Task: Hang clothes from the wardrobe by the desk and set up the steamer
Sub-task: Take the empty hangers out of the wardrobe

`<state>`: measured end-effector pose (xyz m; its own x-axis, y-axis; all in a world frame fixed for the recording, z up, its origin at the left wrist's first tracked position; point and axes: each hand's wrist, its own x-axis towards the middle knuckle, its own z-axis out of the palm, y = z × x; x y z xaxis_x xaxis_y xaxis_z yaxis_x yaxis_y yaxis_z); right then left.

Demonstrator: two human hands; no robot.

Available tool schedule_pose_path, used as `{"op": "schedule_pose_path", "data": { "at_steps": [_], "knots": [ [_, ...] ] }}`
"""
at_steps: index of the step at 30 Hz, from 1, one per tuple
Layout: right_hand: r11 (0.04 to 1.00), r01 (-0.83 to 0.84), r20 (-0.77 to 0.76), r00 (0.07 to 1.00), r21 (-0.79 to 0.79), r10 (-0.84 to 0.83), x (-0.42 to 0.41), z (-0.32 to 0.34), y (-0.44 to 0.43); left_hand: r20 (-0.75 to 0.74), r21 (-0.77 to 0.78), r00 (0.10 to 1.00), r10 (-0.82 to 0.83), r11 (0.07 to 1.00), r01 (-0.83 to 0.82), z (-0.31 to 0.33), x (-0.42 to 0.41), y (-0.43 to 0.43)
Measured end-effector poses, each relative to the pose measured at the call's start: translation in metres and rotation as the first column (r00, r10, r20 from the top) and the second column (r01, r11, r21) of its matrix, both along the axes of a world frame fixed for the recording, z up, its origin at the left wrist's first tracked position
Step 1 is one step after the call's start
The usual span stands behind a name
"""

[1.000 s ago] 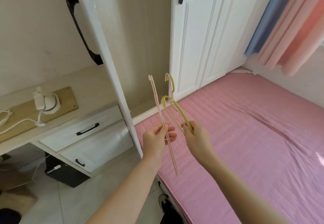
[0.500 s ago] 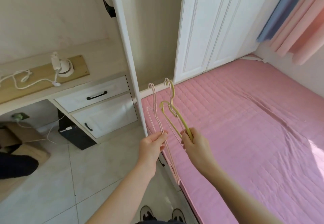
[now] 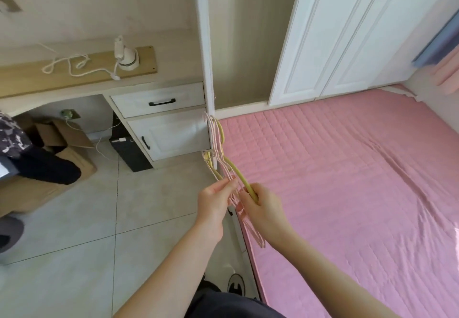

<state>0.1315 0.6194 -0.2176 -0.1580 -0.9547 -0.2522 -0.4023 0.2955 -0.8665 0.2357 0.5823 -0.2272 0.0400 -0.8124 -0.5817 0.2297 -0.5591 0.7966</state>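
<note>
Left hand [image 3: 213, 202] pinches thin pink plastic hangers [image 3: 251, 229], right hand [image 3: 263, 207] grips a yellow plastic hanger [image 3: 237, 174]; nothing hung yet, white corded steamer [image 3: 125, 55] untouched on pale wooden desk [image 3: 178, 69].

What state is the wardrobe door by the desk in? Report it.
Open: the door stands edge-on beside the desk, and the inside of the wardrobe shows.
</note>
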Motion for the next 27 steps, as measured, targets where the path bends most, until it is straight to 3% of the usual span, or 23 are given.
{"op": "schedule_pose_path", "data": {
  "at_steps": [6,10,16,20,27],
  "knots": [
    [0.989,-0.149,-0.022,0.989,-0.019,0.148,0.010,-0.007,0.004,-0.018,0.042,0.995,0.097,0.994,-0.096,-0.005,0.015,0.012],
    [0.976,-0.216,0.028,0.976,-0.014,0.216,0.023,-0.007,-0.002,-0.138,0.096,0.970,0.201,0.977,-0.189,-0.005,0.038,0.008],
    [0.936,-0.350,0.040,0.935,-0.035,0.351,0.051,0.000,-0.017,-0.415,0.225,0.783,0.463,0.886,-0.405,-0.004,0.103,-0.025],
    [0.904,-0.426,0.049,0.903,-0.037,0.427,0.080,-0.002,-0.033,-0.523,0.248,0.693,0.497,0.866,-0.434,0.001,0.147,-0.044],
    [0.851,-0.524,0.023,0.851,-0.032,0.525,0.148,-0.003,-0.070,-0.571,0.257,0.666,0.480,0.875,-0.410,0.016,0.229,-0.078]
  ]
}}
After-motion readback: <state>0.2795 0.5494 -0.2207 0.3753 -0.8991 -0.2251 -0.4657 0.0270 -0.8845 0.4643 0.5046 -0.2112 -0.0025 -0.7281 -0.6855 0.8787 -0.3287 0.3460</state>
